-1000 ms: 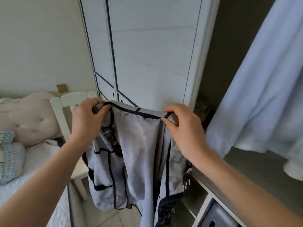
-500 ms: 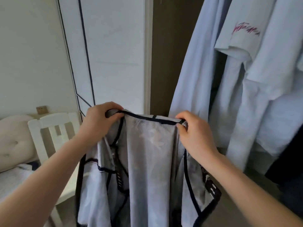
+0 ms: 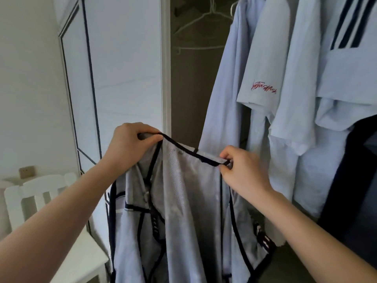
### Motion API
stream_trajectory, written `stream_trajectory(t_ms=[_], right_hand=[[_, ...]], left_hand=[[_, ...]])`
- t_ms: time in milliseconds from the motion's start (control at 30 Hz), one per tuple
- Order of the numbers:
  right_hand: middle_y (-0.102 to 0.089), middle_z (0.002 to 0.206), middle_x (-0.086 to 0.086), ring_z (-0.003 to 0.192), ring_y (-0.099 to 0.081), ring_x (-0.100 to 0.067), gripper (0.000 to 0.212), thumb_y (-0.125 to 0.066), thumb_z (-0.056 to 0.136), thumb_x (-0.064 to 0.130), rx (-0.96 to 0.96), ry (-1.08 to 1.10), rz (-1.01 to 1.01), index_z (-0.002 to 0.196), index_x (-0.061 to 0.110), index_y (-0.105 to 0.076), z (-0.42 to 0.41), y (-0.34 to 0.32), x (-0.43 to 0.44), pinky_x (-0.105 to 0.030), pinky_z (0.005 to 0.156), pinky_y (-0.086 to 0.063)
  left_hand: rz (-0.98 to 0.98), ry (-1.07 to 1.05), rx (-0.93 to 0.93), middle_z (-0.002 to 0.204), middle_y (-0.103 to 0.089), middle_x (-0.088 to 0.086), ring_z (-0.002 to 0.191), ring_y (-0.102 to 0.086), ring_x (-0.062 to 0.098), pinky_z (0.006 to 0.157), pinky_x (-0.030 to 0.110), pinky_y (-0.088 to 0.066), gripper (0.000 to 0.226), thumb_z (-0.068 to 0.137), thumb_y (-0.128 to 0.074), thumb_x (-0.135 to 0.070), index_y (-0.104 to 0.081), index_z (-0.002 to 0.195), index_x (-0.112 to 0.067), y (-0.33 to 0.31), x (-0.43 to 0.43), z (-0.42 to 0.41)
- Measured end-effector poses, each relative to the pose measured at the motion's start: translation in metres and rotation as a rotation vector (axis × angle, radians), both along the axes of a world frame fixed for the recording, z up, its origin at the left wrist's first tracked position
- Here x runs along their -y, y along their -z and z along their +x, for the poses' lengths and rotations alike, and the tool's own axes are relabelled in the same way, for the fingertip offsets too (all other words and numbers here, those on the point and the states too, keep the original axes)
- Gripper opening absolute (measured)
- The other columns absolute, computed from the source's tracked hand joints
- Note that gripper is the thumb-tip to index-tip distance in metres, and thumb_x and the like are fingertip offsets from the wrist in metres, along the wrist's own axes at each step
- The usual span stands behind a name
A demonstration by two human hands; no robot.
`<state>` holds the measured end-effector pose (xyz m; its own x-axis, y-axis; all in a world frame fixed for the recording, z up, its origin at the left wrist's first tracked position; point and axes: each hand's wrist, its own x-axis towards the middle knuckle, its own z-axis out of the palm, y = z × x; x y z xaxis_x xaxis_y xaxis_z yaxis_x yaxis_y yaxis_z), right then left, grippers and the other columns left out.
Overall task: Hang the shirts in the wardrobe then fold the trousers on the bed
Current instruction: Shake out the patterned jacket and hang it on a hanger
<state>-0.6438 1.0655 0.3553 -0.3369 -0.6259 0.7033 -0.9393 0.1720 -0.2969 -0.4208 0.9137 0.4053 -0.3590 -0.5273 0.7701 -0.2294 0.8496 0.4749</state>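
Shirt (image 3: 183, 205) gripped by left hand (image 3: 130, 146), right hand (image 3: 244, 172); hem cut off below.

The wardrobe (image 3: 166, 82) stands open on the right; its white door (image 3: 122, 68) with dark trim covers the left. Inside, far left: bare white hangers (image 3: 201, 17) on the rail. Right of them hang pale blue shirts (image 3: 224, 103), packed close together. One has red script on its sleeve, another dark stripes. Near right hangs a dark garment (image 3: 357, 180).
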Motion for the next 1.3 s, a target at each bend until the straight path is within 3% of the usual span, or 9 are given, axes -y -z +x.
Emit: stream_trajectory(t_ms=[133,267,467,700,867,933,1033,1167,1300], right_hand=[[-0.066,0.086,0.012,0.079,-0.063,-0.015,0.008,-0.065,0.086,0.026,-0.019,0.019,-0.026,0.092,0.028,-0.060,0.004,-0.015,0.000,-0.038,0.066,-0.056],[-0.065,0.085,0.014,0.076,-0.062,-0.009,0.008,-0.064,0.089,0.034,-0.122,0.028,-0.029,0.093,0.030,-0.059,0.012,-0.038,0.001,-0.024,0.054,-0.047],[-0.069,0.093,0.009,0.084,-0.065,-0.013,0.008,-0.061,0.092,0.034,-0.244,0.041,0.020,0.098,0.029,-0.060,0.024,-0.084,0.018,-0.030,0.067,-0.054],[-0.067,0.088,0.007,0.084,-0.063,-0.021,0.007,-0.059,0.092,0.034,-0.355,0.072,0.060,0.094,0.027,-0.056,0.034,-0.144,0.038,-0.034,0.071,-0.053],[-0.064,0.079,0.004,0.078,-0.059,-0.020,0.025,-0.055,0.094,0.046,-0.403,0.159,0.019,0.086,0.023,-0.060,0.038,-0.201,0.050,-0.030,0.063,-0.046],[-0.062,0.078,-0.001,0.077,-0.059,-0.023,0.028,-0.051,0.098,0.041,-0.457,0.190,-0.087,0.088,0.017,-0.060,0.033,-0.230,0.066,-0.032,0.062,-0.046],[-0.064,0.096,-0.011,0.090,-0.061,-0.030,0.020,-0.051,0.099,0.029,-0.535,0.298,-0.145,0.104,0.011,-0.057,0.009,-0.271,0.097,-0.036,0.071,-0.050],[-0.055,0.117,-0.015,0.109,-0.053,-0.032,0.027,-0.059,0.092,0.007,-0.751,0.381,-0.055,0.119,0.008,-0.053,-0.023,-0.310,0.136,-0.039,0.085,-0.047],[-0.050,0.124,-0.018,0.112,-0.050,-0.035,0.041,-0.063,0.089,0.007,-0.840,0.502,0.043,0.126,0.005,-0.045,-0.045,-0.325,0.153,-0.041,0.091,-0.045]], left_hand=[[-0.077,-0.015,-0.069,0.091,-0.070,-0.020,0.092,-0.063,-0.002,0.086,0.012,-0.046,0.009,0.086,-0.073,-0.025,-0.076,0.090,-0.032,-0.020,0.001,-0.009],[-0.121,-0.042,-0.136,0.090,-0.070,-0.022,0.094,-0.063,0.003,0.090,0.022,-0.048,0.008,0.087,-0.072,-0.026,-0.076,0.090,-0.031,-0.049,0.008,-0.013],[-0.222,-0.056,-0.133,0.091,-0.072,-0.014,0.091,-0.064,0.009,0.088,0.034,-0.053,0.009,0.089,-0.068,-0.026,-0.076,0.091,-0.029,-0.100,0.025,-0.028],[-0.212,-0.055,-0.228,0.090,-0.073,-0.012,0.090,-0.065,0.011,0.086,0.039,-0.054,0.008,0.089,-0.068,-0.030,-0.076,0.090,-0.031,-0.150,0.051,-0.037],[-0.245,-0.020,-0.278,0.091,-0.072,-0.013,0.091,-0.064,0.010,0.086,0.038,-0.054,0.008,0.089,-0.068,-0.033,-0.076,0.090,-0.031,-0.174,0.063,-0.048],[-0.266,-0.004,-0.278,0.094,-0.072,-0.012,0.092,-0.064,0.010,0.087,0.037,-0.053,0.011,0.089,-0.068,-0.034,-0.077,0.093,-0.030,-0.179,0.064,-0.056],[-0.315,0.003,-0.265,0.096,-0.072,-0.011,0.093,-0.063,0.012,0.087,0.038,-0.053,0.011,0.090,-0.067,-0.037,-0.075,0.093,-0.031,-0.184,0.066,-0.067],[-0.380,0.009,-0.256,0.097,-0.072,-0.008,0.093,-0.063,0.015,0.085,0.038,-0.053,0.012,0.089,-0.067,-0.037,-0.075,0.094,-0.030,-0.186,0.070,-0.083],[-0.462,0.033,-0.236,0.097,-0.072,-0.004,0.091,-0.064,0.017,0.085,0.038,-0.053,0.016,0.089,-0.068,-0.035,-0.076,0.097,-0.024,-0.186,0.070,-0.098]])
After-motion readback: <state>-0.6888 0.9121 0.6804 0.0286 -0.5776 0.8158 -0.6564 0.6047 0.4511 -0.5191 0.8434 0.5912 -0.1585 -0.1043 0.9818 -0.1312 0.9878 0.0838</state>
